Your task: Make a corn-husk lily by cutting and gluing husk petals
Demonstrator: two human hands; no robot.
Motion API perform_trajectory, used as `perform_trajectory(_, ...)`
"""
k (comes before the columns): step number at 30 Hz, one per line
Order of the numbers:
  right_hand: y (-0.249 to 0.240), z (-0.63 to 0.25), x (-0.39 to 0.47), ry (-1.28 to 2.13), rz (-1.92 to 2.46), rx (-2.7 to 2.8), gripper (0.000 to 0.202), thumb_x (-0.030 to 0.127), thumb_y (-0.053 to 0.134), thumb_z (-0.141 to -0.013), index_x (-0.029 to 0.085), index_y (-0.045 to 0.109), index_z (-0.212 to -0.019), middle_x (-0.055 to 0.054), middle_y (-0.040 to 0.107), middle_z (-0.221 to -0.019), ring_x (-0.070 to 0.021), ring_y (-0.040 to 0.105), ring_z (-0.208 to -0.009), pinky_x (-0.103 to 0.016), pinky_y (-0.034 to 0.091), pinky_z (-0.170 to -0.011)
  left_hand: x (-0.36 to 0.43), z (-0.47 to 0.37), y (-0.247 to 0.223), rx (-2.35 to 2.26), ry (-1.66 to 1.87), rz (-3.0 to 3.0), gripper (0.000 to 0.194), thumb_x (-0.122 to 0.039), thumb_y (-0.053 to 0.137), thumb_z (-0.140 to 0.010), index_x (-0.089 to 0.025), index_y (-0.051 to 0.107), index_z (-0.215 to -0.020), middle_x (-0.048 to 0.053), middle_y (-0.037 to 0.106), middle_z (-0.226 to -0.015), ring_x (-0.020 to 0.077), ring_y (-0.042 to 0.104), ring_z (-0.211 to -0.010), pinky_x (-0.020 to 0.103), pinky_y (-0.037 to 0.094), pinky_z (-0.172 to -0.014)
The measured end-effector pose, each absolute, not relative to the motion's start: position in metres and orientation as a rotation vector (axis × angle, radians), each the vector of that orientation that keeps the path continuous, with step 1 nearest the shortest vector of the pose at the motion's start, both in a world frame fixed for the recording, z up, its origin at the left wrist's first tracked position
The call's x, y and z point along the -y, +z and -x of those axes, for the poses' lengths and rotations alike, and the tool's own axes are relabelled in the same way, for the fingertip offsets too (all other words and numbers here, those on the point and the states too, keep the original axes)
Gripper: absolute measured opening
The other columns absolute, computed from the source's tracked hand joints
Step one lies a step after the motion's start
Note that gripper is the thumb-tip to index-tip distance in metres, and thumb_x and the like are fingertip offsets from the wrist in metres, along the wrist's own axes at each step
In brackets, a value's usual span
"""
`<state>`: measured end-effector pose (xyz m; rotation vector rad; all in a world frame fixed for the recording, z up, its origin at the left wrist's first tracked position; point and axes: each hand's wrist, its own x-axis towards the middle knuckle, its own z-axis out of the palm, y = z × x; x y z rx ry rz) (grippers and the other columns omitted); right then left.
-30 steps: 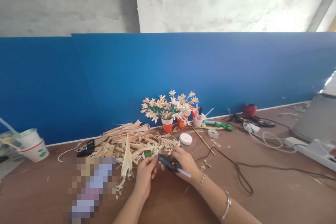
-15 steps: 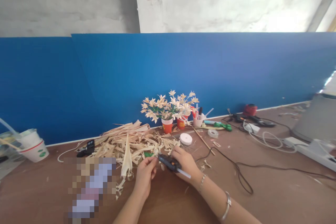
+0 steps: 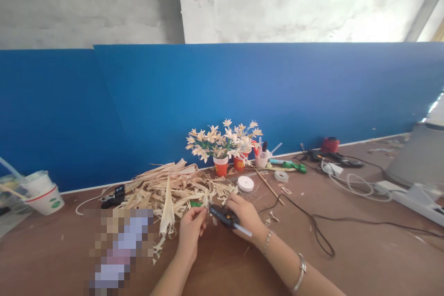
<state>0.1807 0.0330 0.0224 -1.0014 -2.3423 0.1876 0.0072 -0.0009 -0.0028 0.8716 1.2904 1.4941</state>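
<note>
In my right hand (image 3: pixel 244 215) is a black hot glue gun (image 3: pixel 224 215), with a translucent glue stick (image 3: pixel 243 229) poking out of its rear end. The gun's nozzle points left, close to the fingertips of my left hand (image 3: pixel 191 227). Those fingertips are pinched together on something too small to make out. Just beyond them lies a bit of green (image 3: pixel 196 204) at the edge of a heap of pale dried husk strips (image 3: pixel 173 182). One long curled husk piece (image 3: pixel 168 212) lies left of my left hand.
Behind the husks stand red cups (image 3: pixel 221 167) of pale husk flowers (image 3: pixel 215 141). A white tape roll (image 3: pixel 245 183) and a thin stick (image 3: pixel 268 186) lie beyond my right hand. A black cable (image 3: pixel 317 231) crosses the right side towards a power strip (image 3: pixel 412 201). A white cup (image 3: pixel 46 199) stands far left.
</note>
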Motion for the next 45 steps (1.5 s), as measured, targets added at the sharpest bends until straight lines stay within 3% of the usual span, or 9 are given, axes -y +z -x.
perform_trajectory(6,0.025,-0.181,-0.030,0.202,0.979,2.382,0.009,0.018,0.056,-0.068,0.020,0.052,-0.075,-0.003,0.055,-0.086,-0.0150,0.053,-0.075,-0.021,0.040,-0.064,0.002,-0.008,-0.002,-1.446,1.450,-1.011,0.032,-0.046,0.064,-0.063,-0.016,0.060,-0.069,-0.005,0.050,-0.038,0.0060,0.033,-0.030,0.017,0.021,-0.034)
perform_trajectory(13,0.030,-0.183,-0.032,0.197,1.006,2.326,0.008,0.019,0.055,-0.069,0.020,0.053,-0.077,-0.003,0.056,-0.086,-0.0151,0.054,-0.076,-0.021,0.039,-0.066,0.004,-0.007,-0.003,-1.561,1.445,-1.303,0.016,-0.034,0.063,-0.065,-0.018,0.064,-0.064,0.000,0.058,-0.047,0.0157,0.055,-0.045,0.023,0.040,-0.046)
perform_trajectory(20,0.031,-0.203,-0.042,0.129,1.213,2.335,0.010,0.020,0.054,-0.067,0.021,0.055,-0.077,-0.002,0.062,-0.074,-0.0171,0.057,-0.068,-0.022,0.035,-0.058,0.003,-0.007,0.002,-1.460,1.486,-1.118,0.025,-0.041,0.066,-0.062,-0.017,0.063,-0.069,0.001,0.060,-0.046,0.0139,0.051,-0.039,0.021,0.036,-0.038)
perform_trajectory(29,0.042,-0.193,-0.025,0.451,0.967,2.338,0.008,0.020,0.054,-0.066,0.021,0.055,-0.074,0.001,0.063,-0.067,-0.0138,0.056,-0.059,-0.020,0.036,-0.056,0.001,-0.008,0.001,-1.378,1.491,-1.018,0.030,-0.042,0.070,-0.056,-0.016,0.061,-0.065,0.000,0.060,-0.048,0.0148,0.055,-0.045,0.021,0.038,-0.038)
perform_trajectory(32,0.046,-0.198,-0.032,0.317,1.192,2.124,0.011,0.020,0.052,-0.068,0.020,0.053,-0.079,-0.002,0.063,-0.071,-0.0160,0.057,-0.064,-0.022,0.038,-0.058,0.000,-0.007,-0.001,-1.420,1.486,-1.020,0.030,-0.043,0.070,-0.057,-0.015,0.062,-0.065,0.000,0.062,-0.050,0.0135,0.054,-0.042,0.021,0.038,-0.038)
perform_trajectory(36,0.044,-0.225,-0.053,0.066,1.704,1.927,0.027,0.019,0.052,-0.069,0.014,0.050,-0.095,-0.012,0.064,-0.084,-0.0254,0.060,-0.081,-0.032,0.041,-0.068,-0.001,-0.004,-0.006,-1.441,1.499,-0.998,0.033,-0.046,0.069,-0.059,-0.014,0.063,-0.068,0.001,0.063,-0.049,0.0117,0.051,-0.038,0.022,0.040,-0.041)
perform_trajectory(40,0.036,-0.256,-0.068,0.134,2.260,1.725,0.033,0.019,0.050,-0.071,0.008,0.050,-0.102,-0.022,0.060,-0.100,-0.0347,0.056,-0.098,-0.043,0.041,-0.075,-0.002,-0.002,-0.008,-1.400,1.551,-0.945,0.037,-0.047,0.071,-0.057,-0.013,0.064,-0.070,0.003,0.065,-0.054,0.0157,0.059,-0.049,0.026,0.047,-0.050)
perform_trajectory(45,0.028,-0.278,-0.072,0.205,2.465,1.583,0.037,0.020,0.046,-0.075,0.009,0.053,-0.110,-0.022,0.058,-0.110,-0.0337,0.053,-0.107,-0.048,0.036,-0.084,-0.002,-0.002,-0.006,-1.354,1.614,-0.863,0.035,-0.044,0.074,-0.054,-0.013,0.065,-0.067,0.004,0.067,-0.060,0.0181,0.063,-0.060,0.028,0.051,-0.060)
